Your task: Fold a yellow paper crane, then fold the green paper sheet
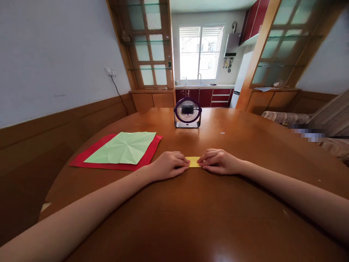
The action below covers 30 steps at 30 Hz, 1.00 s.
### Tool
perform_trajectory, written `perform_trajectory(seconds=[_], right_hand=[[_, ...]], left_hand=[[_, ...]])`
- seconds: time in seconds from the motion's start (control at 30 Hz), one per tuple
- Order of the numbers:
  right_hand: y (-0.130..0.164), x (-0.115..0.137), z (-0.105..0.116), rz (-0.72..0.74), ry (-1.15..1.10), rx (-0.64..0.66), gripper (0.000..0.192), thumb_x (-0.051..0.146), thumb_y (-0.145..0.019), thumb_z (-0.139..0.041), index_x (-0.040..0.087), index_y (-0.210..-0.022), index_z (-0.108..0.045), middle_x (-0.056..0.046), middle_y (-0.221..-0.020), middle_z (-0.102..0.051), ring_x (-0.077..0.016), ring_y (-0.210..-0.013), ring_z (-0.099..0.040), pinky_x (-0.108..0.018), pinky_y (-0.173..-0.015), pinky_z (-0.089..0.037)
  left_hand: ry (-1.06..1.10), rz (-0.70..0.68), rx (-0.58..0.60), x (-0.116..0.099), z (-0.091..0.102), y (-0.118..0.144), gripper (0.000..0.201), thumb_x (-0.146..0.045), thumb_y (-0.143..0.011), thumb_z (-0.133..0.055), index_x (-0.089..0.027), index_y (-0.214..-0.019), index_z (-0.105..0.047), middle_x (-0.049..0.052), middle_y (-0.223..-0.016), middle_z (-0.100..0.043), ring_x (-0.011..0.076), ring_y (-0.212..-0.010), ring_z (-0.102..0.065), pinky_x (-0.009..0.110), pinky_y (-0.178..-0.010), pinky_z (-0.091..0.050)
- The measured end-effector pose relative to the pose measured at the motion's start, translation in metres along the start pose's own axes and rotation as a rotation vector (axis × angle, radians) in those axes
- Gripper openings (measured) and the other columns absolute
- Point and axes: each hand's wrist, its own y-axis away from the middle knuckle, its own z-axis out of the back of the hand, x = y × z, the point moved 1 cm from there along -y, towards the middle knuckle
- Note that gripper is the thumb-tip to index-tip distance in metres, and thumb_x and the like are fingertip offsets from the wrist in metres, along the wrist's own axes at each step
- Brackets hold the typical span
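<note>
A small strip of folded yellow paper [194,162] lies flat on the brown wooden table [191,218] in front of me. My left hand [172,165] grips its left end, fingers and thumb drawn together at the edge. At the opposite end, my right hand [219,162] pinches the paper the same way. Both fingertips cover the ends, so only the middle of the yellow piece shows. Left of my left hand rests a creased light green sheet [122,148], with fold lines meeting at its centre. It sits on top of a larger red sheet [81,160].
A small purple desk fan [188,112] stands at the table's far side, beyond my hands. Behind it are a kitchen window [201,52] and red cabinets [205,96]. A cord [117,91] hangs from a wall socket on the left. Striped cushioned seating [286,117] is at the right.
</note>
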Motion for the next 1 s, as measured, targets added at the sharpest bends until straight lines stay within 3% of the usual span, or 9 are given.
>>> perform_trajectory(seconds=[0.43,0.77,0.93,1.0], right_hand=[[0.02,-0.004,0.009,0.001,0.016,-0.07,0.021,0.018,-0.091,-0.055,0.017,-0.107,-0.07,-0.01,-0.103,-0.071,-0.0187,-0.092,-0.065,-0.037,-0.082,-0.054],[0.045,-0.008,0.024,-0.129,0.037,-0.09,0.021,0.02,-0.09,-0.057,0.021,-0.105,-0.072,-0.009,-0.1,-0.071,-0.018,-0.089,-0.065,-0.035,-0.08,-0.055],[0.043,-0.007,0.024,-0.129,0.046,-0.085,0.02,0.02,-0.09,-0.056,0.019,-0.103,-0.072,-0.009,-0.099,-0.071,-0.0178,-0.089,-0.065,-0.034,-0.08,-0.054],[0.043,-0.006,0.024,-0.136,0.049,-0.082,0.021,0.019,-0.09,-0.055,0.019,-0.103,-0.071,-0.009,-0.099,-0.07,-0.0179,-0.089,-0.065,-0.034,-0.081,-0.054]], left_hand=[[-0.066,-0.068,-0.02,-0.005,0.003,0.002,0.024,-0.028,-0.09,-0.055,-0.018,-0.104,-0.072,0.007,-0.106,-0.073,0.0182,-0.092,-0.07,0.029,-0.083,-0.055],[-0.161,-0.015,-0.023,-0.011,-0.001,-0.003,0.027,-0.024,-0.094,-0.046,-0.017,-0.09,-0.072,0.006,-0.095,-0.073,0.0159,-0.083,-0.067,0.025,-0.073,-0.053],[-0.305,0.001,0.049,-0.018,-0.006,-0.012,0.032,-0.029,-0.096,-0.042,-0.02,-0.118,-0.063,0.005,-0.085,-0.066,0.0151,-0.077,-0.061,0.025,-0.068,-0.047],[-0.354,-0.026,0.086,-0.019,-0.008,-0.014,0.034,-0.034,-0.097,-0.042,-0.022,-0.121,-0.063,0.006,-0.088,-0.063,0.0161,-0.079,-0.059,0.026,-0.069,-0.047]])
